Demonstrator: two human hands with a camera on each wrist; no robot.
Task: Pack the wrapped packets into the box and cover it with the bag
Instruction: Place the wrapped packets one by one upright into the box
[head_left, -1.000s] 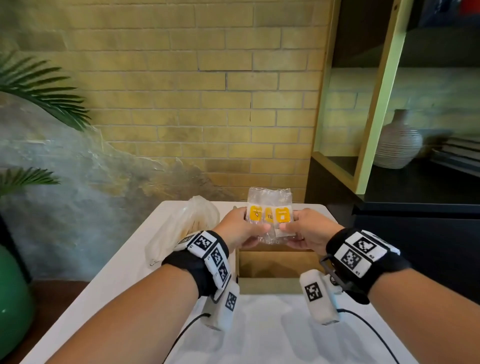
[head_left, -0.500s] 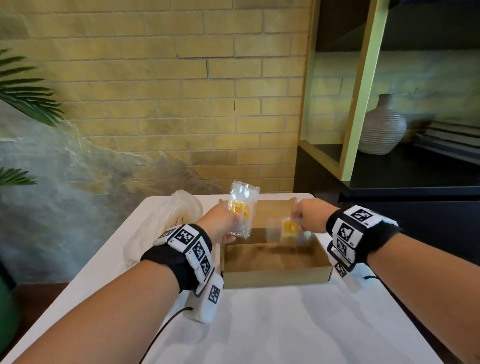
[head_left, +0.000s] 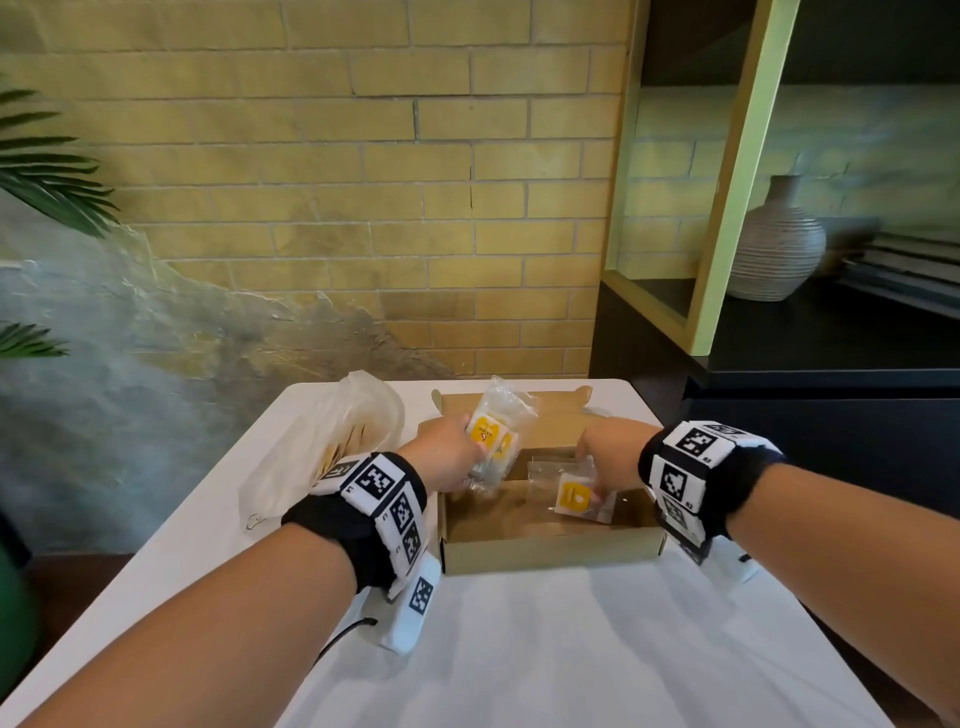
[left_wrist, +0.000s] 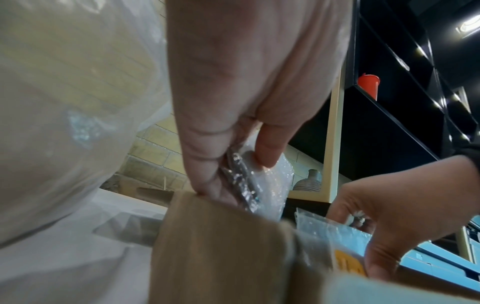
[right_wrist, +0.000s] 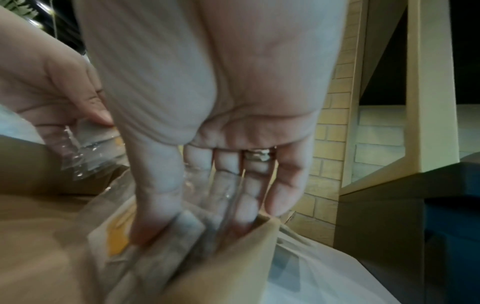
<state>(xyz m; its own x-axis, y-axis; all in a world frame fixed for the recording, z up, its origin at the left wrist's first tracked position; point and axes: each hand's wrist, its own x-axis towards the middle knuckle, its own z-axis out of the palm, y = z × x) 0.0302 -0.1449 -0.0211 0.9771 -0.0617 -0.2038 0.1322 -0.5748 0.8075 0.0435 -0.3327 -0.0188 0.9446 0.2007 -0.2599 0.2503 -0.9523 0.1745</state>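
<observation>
An open cardboard box (head_left: 550, 552) sits mid-table. My left hand (head_left: 449, 452) grips a clear-wrapped stack of packets with yellow labels (head_left: 493, 434) above the box's left side; the left wrist view shows the fingers (left_wrist: 270, 148) pinching its plastic (left_wrist: 270, 185). My right hand (head_left: 613, 457) pinches one yellow-labelled packet (head_left: 574, 496) low inside the box's right half, thumb (right_wrist: 153, 216) on top and fingers underneath. A crumpled translucent bag (head_left: 332, 447) lies left of the box.
The white table (head_left: 571, 649) ends close behind the box, in front of a brick wall. A dark cabinet with a ribbed vase (head_left: 774, 249) stands at the right. Palm leaves (head_left: 47, 171) hang at the left.
The packets held together in both hands have split. My right hand carried one packet down into the box; my left hand keeps the others over the box's left side.
</observation>
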